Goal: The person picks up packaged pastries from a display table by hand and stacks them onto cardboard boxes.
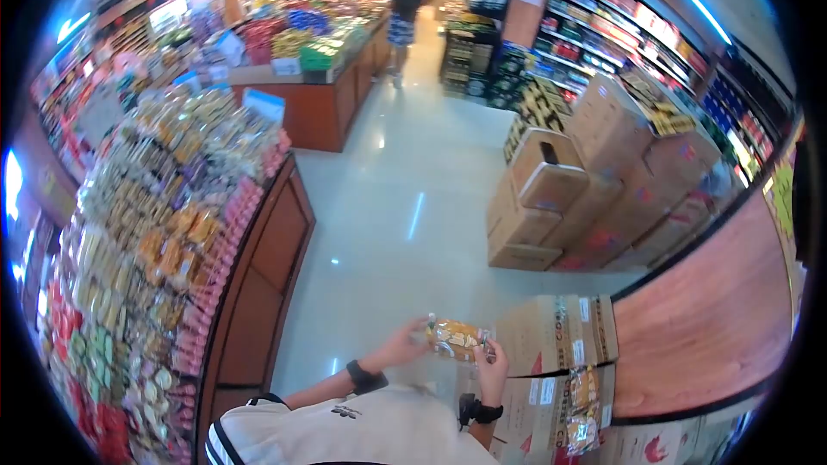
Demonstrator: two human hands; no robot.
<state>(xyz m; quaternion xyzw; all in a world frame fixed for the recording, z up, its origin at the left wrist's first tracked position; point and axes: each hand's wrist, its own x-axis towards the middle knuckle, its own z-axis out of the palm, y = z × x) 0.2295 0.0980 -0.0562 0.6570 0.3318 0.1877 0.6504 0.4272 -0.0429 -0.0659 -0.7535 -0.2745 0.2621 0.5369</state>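
Note:
A clear plastic snack packet (457,339) with golden-brown contents is held up in front of my body. My left hand (408,344) grips its left end, and the fingers of my right hand (491,367) close on its right end. Black bands circle both wrists. Just to the right, an open cardboard carton (521,396) shows similar packets (584,396) through the gap in its top. Another carton (517,331) stands directly behind it. The small print on the packet is too blurred to read.
On the left, a wooden display counter (267,284) is heaped with packaged goods. Stacked cartons (594,181) stand on the right, beside a wood-topped surface (698,319). A glossy floor aisle (388,232) leads to a walking person (405,9) near another counter (297,112).

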